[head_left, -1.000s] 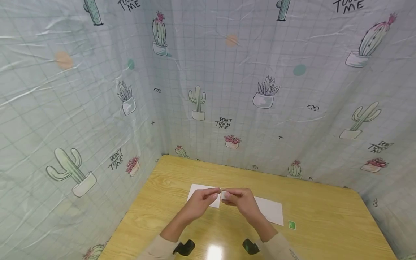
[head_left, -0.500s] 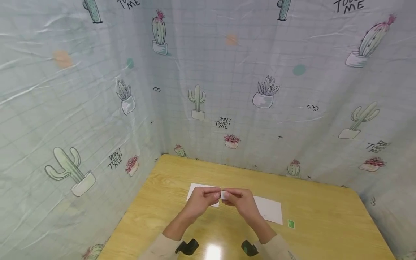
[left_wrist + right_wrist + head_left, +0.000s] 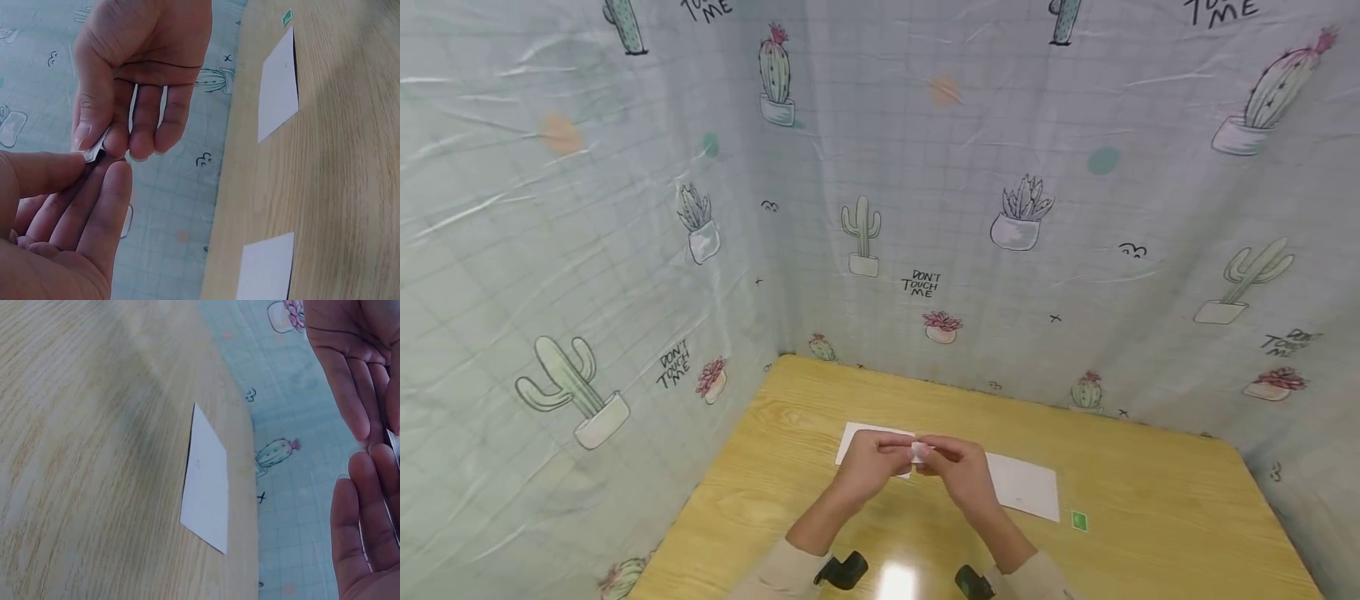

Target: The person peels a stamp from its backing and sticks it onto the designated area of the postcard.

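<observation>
A small white piece of paper [image 3: 917, 452] is raised in front of me, over the table. My left hand [image 3: 867, 464] pinches its left side between thumb and fingers, while my right hand [image 3: 961, 468] pinches the right side. Seen from the left wrist, the paper [image 3: 95, 150] looks bent, its edge rising between the two thumbs. In the right wrist view only a sliver of the paper [image 3: 394, 442] shows, and the fingertips of both hands meet around it. Most of the paper is hidden by the fingers.
A white card [image 3: 856, 435] lies behind my left hand, partly covered by it. A second white card [image 3: 1024, 487] with a small faint mark lies to the right. Beside that is a small green stamp-like rectangle [image 3: 1079, 521] with a pale border. A cactus-print curtain [image 3: 917, 208] surrounds the wooden table [image 3: 1150, 500].
Both hands stay close together on the small paper. Its white face shows less now, as the fingertips and thumbs have drawn together over it. The cards and the green rectangle lie unmoved.
</observation>
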Demonstrator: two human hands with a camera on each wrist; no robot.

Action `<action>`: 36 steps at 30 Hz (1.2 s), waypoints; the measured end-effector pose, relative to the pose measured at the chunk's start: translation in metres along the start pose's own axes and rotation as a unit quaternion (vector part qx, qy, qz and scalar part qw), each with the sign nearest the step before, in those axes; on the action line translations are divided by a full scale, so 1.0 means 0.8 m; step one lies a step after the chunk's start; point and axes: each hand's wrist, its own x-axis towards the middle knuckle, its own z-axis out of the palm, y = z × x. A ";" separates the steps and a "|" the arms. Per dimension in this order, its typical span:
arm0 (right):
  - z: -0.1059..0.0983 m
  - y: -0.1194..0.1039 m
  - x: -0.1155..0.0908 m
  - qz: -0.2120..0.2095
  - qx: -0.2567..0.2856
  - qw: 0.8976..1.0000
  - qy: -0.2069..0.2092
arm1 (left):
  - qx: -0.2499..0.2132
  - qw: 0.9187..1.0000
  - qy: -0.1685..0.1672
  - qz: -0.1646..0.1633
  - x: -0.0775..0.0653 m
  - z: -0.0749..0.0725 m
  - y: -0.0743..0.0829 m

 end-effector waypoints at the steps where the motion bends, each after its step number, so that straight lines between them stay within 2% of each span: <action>1: 0.000 0.000 -0.001 -0.004 -0.002 1.000 0.003 | 0.000 1.000 0.001 -0.005 0.000 0.000 0.002; 8: -0.005 -0.002 -0.002 -0.026 -0.041 0.998 0.039 | -0.009 1.000 -0.001 -0.028 0.009 0.002 0.009; 12: -0.008 -0.001 -0.004 -0.081 -0.083 0.992 0.053 | -0.013 0.999 -0.003 -0.032 0.012 0.002 0.009; 15: -0.009 0.002 -0.005 -0.141 -0.121 0.982 0.042 | -0.016 0.999 -0.004 -0.035 0.013 0.001 0.009; 19: -0.007 0.009 -0.005 -0.221 -0.176 0.959 0.030 | -0.020 0.999 -0.008 -0.042 0.011 -0.002 0.008; 21: -0.006 0.012 -0.004 -0.244 -0.197 0.949 0.031 | -0.021 0.999 -0.013 -0.045 0.009 -0.004 0.008; 24: -0.009 0.014 -0.003 -0.255 -0.211 0.943 0.035 | -0.028 0.998 -0.025 -0.052 0.010 -0.005 0.007; 32: -0.011 0.012 -0.007 -0.255 -0.228 0.939 0.030 | -0.021 0.997 -0.040 -0.056 0.012 -0.007 0.006; 36: -0.011 0.012 -0.008 -0.267 -0.261 0.927 0.039 | -0.010 0.998 -0.044 -0.050 0.012 -0.005 0.007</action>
